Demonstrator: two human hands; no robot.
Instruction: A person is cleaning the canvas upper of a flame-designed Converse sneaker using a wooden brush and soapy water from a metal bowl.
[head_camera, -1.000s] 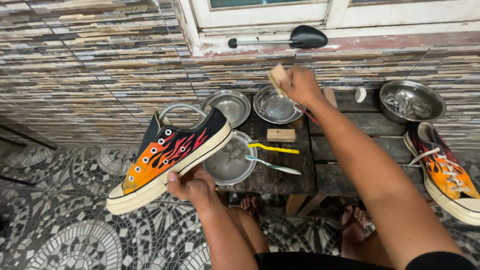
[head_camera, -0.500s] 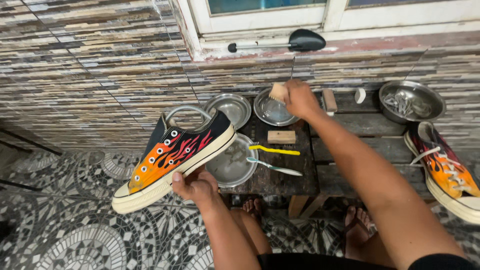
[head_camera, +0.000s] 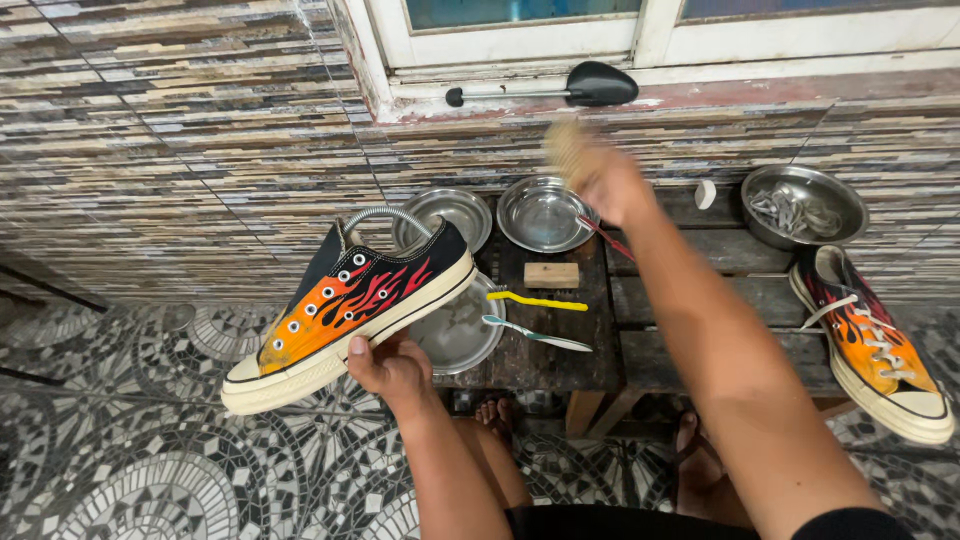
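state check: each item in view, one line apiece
left hand: grip on sneaker sole
flame sneaker: held up, unlaced, on its side
right hand: gripping brush, blurred
brush: raised over middle bowl
middle bowl: upright
right bowl: holds grey laces
second sneaker: on bench, partly laced
yellow toothbrush: lying flat
window: shut

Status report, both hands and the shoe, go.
Left hand grips flame sneaker by its sole. Right hand holds brush above steel bowl. Nothing between them.
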